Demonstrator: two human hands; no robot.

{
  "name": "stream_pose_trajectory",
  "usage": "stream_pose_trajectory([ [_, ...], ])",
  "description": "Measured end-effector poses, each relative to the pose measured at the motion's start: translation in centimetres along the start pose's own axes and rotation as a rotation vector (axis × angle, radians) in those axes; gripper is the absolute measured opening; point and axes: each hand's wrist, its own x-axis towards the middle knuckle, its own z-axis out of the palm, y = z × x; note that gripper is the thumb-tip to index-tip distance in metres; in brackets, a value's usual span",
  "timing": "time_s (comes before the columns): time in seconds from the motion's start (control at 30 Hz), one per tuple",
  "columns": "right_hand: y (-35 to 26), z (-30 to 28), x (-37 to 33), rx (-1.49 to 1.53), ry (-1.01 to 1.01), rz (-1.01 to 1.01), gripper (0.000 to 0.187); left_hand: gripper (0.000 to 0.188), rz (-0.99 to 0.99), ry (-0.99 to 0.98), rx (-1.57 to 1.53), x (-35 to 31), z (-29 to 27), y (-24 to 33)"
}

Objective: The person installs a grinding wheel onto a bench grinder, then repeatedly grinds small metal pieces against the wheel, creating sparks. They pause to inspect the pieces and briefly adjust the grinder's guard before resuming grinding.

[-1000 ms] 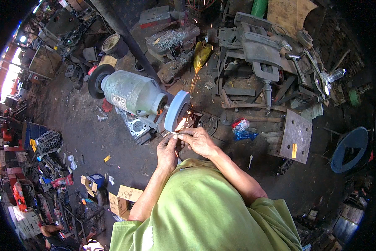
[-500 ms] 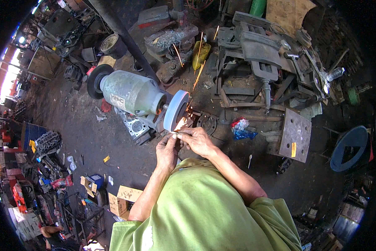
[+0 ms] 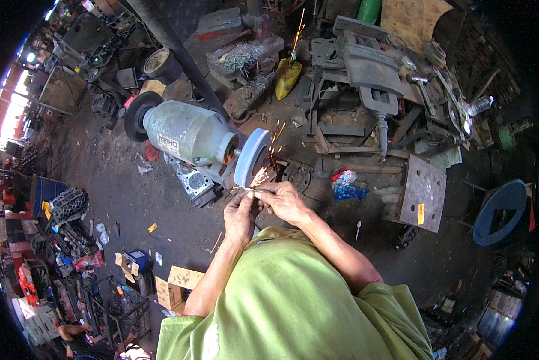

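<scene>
A pale green bench grinder (image 3: 188, 132) stands ahead of me, with a light blue-grey grinding wheel (image 3: 253, 159) on its near right end and a dark wheel (image 3: 142, 117) at the other end. My left hand (image 3: 241, 215) and my right hand (image 3: 281, 201) meet at the front of the pale wheel. Both pinch a small, thin piece (image 3: 250, 190), its kind too small to tell, against the wheel's lower edge. Sparks (image 3: 260, 177) burst there, and some streak away and upward. The fingers of both hands are closed, their tips nearly touching.
A machine vise (image 3: 371, 84) rests on a cluttered metal stand to the right. Beyond it lies a drilled steel plate (image 3: 424, 193). An engine cylinder head (image 3: 194, 180) is under the grinder. A slanting post (image 3: 179, 54) rises behind. An open cardboard box (image 3: 182, 281) sits by my left forearm.
The hands stay almost in the same place at the wheel. The spark streaks differ: one now flies near the yellow object at the back, another beside my left forearm.
</scene>
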Motion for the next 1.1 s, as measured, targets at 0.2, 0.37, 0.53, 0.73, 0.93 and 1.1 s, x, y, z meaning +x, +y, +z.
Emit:
stream_pose_trajectory([
  [0.2,-0.18,-0.03,-0.04,0.004,-0.003,0.038,0.02,0.021,-0.008,0.002,0.017,0.08,-0.09,0.04],
  [0.37,-0.19,0.06,0.03,0.02,0.0,0.036,0.02,0.021,0.004,-0.01,-0.002,0.16,-0.28,-0.03],
  [0.53,-0.19,0.1,-0.02,0.054,0.008,0.037,0.019,0.022,-0.008,-0.006,-0.002,0.21,-0.37,-0.08],
  [0.73,-0.26,0.1,-0.02,0.035,0.012,0.036,0.02,0.023,-0.011,0.004,0.006,0.38,-0.48,-0.15],
  [0.93,-0.1,0.27,-0.02,0.023,0.019,0.011,0.019,0.023,-0.008,0.022,0.009,0.27,-0.26,0.02],
  [1.1,-0.09,0.41,-0.01,0.036,0.022,0.017,0.019,0.024,0.006,0.008,-0.004,0.06,0.18,0.27],
])
